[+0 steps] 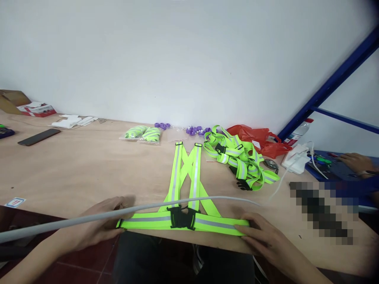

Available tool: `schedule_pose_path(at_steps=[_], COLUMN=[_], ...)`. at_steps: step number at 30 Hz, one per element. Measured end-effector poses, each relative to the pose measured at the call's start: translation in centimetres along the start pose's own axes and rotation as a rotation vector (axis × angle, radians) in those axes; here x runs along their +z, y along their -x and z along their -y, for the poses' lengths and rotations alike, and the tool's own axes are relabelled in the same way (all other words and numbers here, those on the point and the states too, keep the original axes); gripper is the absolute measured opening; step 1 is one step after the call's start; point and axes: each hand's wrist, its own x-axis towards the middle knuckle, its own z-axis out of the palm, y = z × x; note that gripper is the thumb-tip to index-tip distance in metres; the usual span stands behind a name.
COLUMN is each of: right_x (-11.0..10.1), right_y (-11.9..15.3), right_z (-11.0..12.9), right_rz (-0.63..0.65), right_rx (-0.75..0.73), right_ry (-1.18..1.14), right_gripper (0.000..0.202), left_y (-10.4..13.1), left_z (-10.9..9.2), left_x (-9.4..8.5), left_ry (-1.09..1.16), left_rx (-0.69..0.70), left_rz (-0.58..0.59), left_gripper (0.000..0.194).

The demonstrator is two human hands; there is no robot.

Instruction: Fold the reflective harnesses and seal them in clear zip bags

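Note:
A neon green reflective harness (194, 173) lies spread on the table, its two shoulder straps pointing to the wall. Its waist strap (217, 223) runs along the table's front edge, with a black buckle (182, 217) joined in the middle. My left hand (99, 221) grips the left end of that strap between thumb and fingers. At the right end, my right hand (262, 234) pinches the strap the same way. A white cable (142, 206) passes in front of the view, over my left hand and the harness.
Behind on the right lie a heap of green straps (245, 157), a red bag (257, 138) and a bottle (300, 131). Two bagged straps (151, 135) and purple rolls (194, 130) sit near the wall. Another person's hand (357, 162) rests far right.

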Motion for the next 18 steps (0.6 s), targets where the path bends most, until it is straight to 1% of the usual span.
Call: schedule_pose_path(at_steps=[3,5,7,10,11,13,16,18], right_x=[0.1,0.4,0.8,1.9,2.3,3.2,4.3,4.8], right_y=[0.3,0.5,0.8,1.1,1.1,1.0,1.0,1.1], right_z=[0.2,0.4,0.5,0.8,1.0,1.2,1.6,1.6], right_rz=[-0.022,-0.059,-0.11,-0.188,-0.207,-0.232,-0.264,-0.305], right_rx=[-0.007,-0.015,-0.024,-0.068,-0.099,-0.147,-0.131,-0.115], right_ry=[0.022,0.042,0.076,0.181,0.23,0.333,0.438,0.464], right_gripper=[0.03,0.03,0.029,0.033,0.038,0.051,0.071,0.076], left_y=[0.6,0.9,1.3,1.9,2.2,2.5,2.9,2.9], left_z=[0.4,0.4,0.1,-0.2,-0.2,-0.1,0.1,0.4], left_x=[1.0,1.8,2.7,4.0,4.2,4.5,4.5,4.4], left_ry=[-0.015,-0.077,-0.156,-0.237,-0.259,-0.311,-0.376,-0.387], left_rx=[0.035,0.042,0.069,0.163,0.193,0.221,0.253,0.288], left_rz=[0.055,0.035,-0.021,-0.163,-0.205,-0.241,-0.234,-0.235], left_gripper=[0.048,0.051,0.053,0.057,0.057,0.058,0.062,0.065])
